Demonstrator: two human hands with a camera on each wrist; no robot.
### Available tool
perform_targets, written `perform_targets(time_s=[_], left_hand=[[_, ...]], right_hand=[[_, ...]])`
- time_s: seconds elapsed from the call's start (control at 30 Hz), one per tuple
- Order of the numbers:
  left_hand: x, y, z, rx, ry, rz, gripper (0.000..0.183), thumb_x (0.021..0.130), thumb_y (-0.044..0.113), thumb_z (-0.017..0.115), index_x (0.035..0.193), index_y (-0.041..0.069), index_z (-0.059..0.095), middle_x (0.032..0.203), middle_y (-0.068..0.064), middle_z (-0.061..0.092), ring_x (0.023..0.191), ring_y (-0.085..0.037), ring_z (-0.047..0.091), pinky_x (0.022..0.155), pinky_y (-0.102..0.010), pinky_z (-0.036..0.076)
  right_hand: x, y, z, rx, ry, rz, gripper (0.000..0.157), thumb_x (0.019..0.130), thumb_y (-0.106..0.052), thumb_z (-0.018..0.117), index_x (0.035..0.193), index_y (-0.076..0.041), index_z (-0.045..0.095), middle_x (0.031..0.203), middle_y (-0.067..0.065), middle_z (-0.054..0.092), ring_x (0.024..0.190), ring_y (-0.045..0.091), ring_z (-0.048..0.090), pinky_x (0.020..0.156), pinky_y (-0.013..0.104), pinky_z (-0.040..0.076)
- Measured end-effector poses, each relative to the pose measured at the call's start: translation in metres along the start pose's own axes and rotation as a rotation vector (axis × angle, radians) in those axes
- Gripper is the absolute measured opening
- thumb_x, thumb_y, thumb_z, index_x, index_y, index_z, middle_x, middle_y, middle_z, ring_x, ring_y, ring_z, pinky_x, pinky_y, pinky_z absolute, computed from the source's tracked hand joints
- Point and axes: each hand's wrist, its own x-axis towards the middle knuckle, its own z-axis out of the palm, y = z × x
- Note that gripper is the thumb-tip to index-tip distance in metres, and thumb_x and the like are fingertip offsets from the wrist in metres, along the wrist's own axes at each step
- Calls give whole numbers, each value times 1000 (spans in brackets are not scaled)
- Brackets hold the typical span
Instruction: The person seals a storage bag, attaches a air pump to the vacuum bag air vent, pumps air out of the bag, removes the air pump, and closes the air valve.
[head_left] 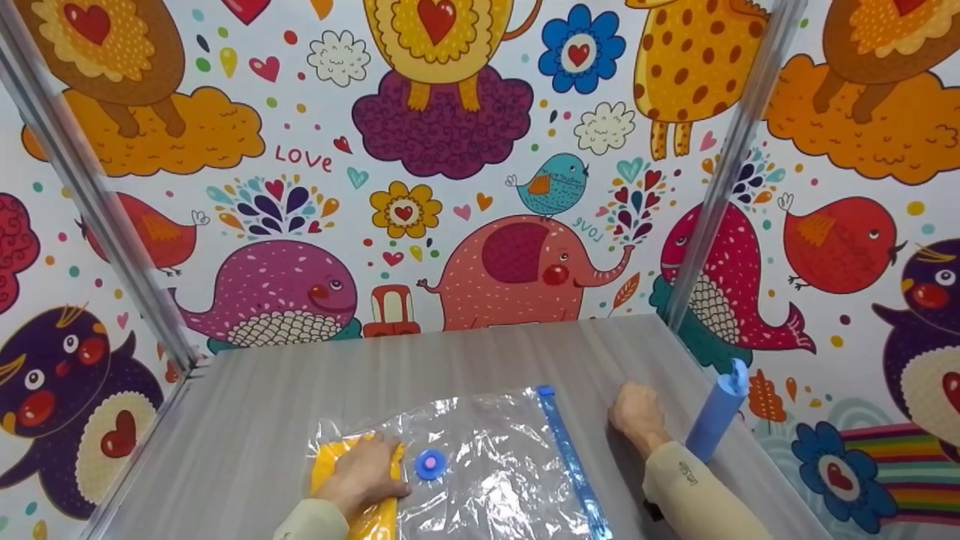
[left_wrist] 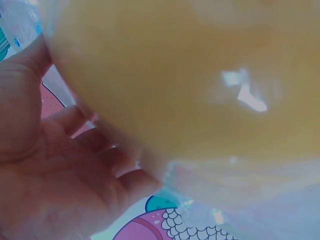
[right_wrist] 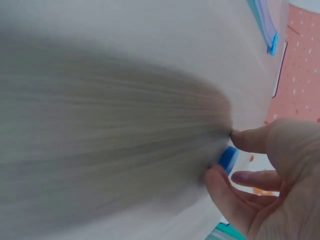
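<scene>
The work looks partly done: the yellow bundle [head_left: 379, 519] appears to be inside the clear plastic bag [head_left: 495, 461], gathered at the bag's left end, low and left of centre in the head view. The blue valve [head_left: 430, 464] just right of the bundle shows its pink middle, so its lid is probably off. The plastic looks loose and wrinkled, which suggests that the air is yet to be drawn out. Whether the blue zip strip [head_left: 570, 461] along the bag's right edge is sealed, I cannot tell; its slider [head_left: 546, 391] sits at the strip's top end. The blue cylinder [head_left: 712, 420], perhaps a pump, stands on the surface [head_left: 247, 435] at lower right, apart from the bag and apparently not yet in use.

The left hand [head_left: 364, 472] rests over the bundle, its fingers [left_wrist: 140, 182] extended and spread against the plastic-covered side rather than closed round it. The right hand [head_left: 637, 416] is right of the bag, clear of the zip strip. In the right wrist view, its fingers curl round a small blue cap [right_wrist: 229, 159], which lies between thumb and forefinger and looks pinched.
</scene>
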Motion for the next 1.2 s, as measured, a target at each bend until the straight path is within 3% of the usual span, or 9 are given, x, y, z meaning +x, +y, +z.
perform_targets(time_s=[0.27, 0.57, 0.7, 0.87, 1.0, 1.2], left_hand=[[0, 2, -2, -1, 10, -7, 84, 76, 32, 101, 147, 1, 68, 159, -36, 59, 148, -63, 54, 122, -78, 46], [0, 2, -1, -5, -2, -9, 85, 77, 32, 101, 149, 2, 67, 161, -37, 57, 151, -63, 52, 124, -78, 44], [0, 2, -2, -9, -6, -10, 85, 77, 31, 101, 149, 1, 66, 162, -37, 56, 151, -63, 52, 124, -79, 43], [0, 2, -2, -4, -8, -9, 86, 77, 31, 101, 150, 1, 66, 162, -37, 56, 151, -63, 52, 123, -79, 44], [0, 1, -1, 3, -4, -2, 86, 77, 32, 101, 149, 1, 66, 161, -37, 57, 149, -63, 53, 121, -80, 46], [0, 0, -1, 1, 3, 1, 87, 76, 32, 101, 149, 1, 66, 161, -38, 56, 149, -65, 53, 120, -81, 46]], right_hand=[[-11, -6, 3, -199, 73, -140, 17, 103, -11, 62, 108, 3, 71, 98, 22, 75, 85, 34, 69, 90, 65, 66], [-28, -18, 6, -240, 154, -212, 15, 95, -10, 73, 101, 3, 71, 92, 22, 72, 77, 34, 69, 77, 62, 67], [-37, -26, 5, -198, 179, -235, 21, 93, -11, 79, 107, 3, 72, 96, 21, 72, 79, 33, 68, 81, 60, 67], [-44, -36, 2, -144, 165, -226, 37, 95, -18, 83, 124, 3, 74, 109, 21, 73, 88, 34, 71, 86, 59, 68], [-50, -43, -1, -98, 177, -209, 50, 99, -26, 83, 141, -3, 71, 129, 21, 74, 107, 40, 75, 100, 63, 67], [-57, -44, -2, -85, 253, -293, 56, 99, -30, 82, 146, -4, 69, 142, 23, 72, 127, 45, 72, 110, 66, 62]])
